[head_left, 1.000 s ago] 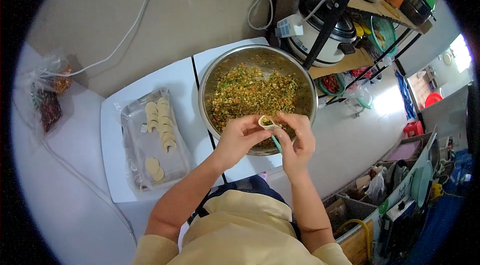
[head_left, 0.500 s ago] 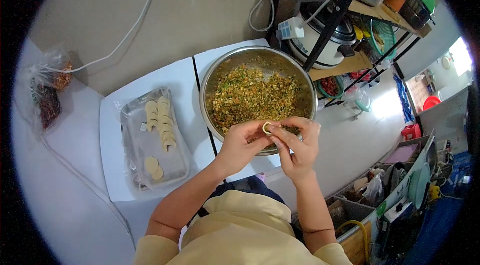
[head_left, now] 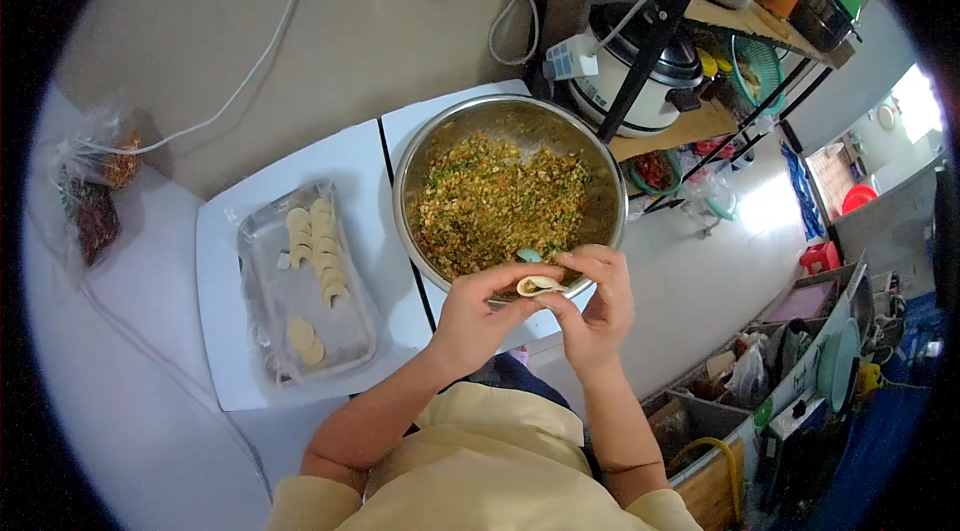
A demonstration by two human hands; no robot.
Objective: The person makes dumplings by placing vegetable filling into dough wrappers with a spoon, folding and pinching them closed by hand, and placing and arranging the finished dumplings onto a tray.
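Left hand (head_left: 478,319) and right hand (head_left: 600,307) pinch one part-closed wrapper (head_left: 543,284) over the near rim of the steel bowl (head_left: 605,193), filling (head_left: 498,193) plentiful there; on the tray (head_left: 347,339), overlapping folded pieces (head_left: 327,257) done, two flat rounds (head_left: 301,335) unfilled.

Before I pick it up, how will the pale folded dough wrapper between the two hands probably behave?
The pale folded dough wrapper is probably floppy, since it curves between the left hand and the right hand. It is likely light, being small beside them. It may tear if pulled hard, because its edge looks thin.
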